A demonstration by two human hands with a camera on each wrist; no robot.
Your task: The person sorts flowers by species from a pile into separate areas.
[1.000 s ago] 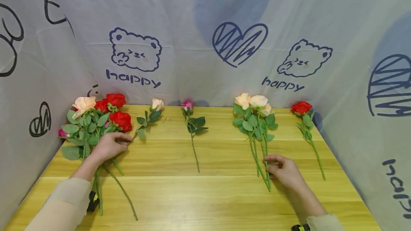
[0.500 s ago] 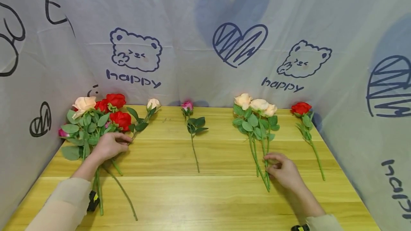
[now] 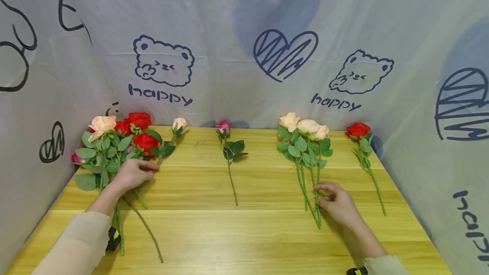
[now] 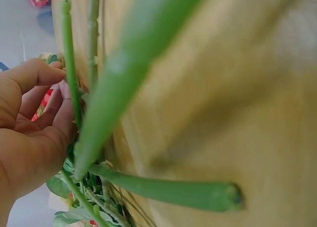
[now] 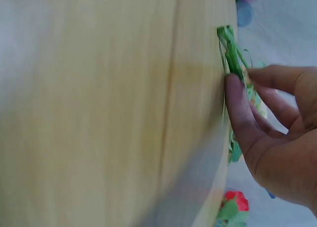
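Right hand [image 3: 336, 203]: nearly closed; peach roses [image 3: 307, 126] pinched by stem, right of lone pink rose [image 3: 223, 127]
Left hand [image 3: 133, 175]: cream rose [image 3: 179, 125] pinched by stem, left of lone pink rose
Mixed bunch [image 3: 111, 152]: farther left of it
Snag risk: bunch could be dragged by overlapping leaves [image 3: 155, 136]

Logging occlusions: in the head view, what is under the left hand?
Stems show just below the left hand and leaves just above; the part between is covered, so how they join cannot be seen.

head: bright, pale glare on table [image 3: 225, 241] | left wrist: near stem [image 4: 126, 63] blurred
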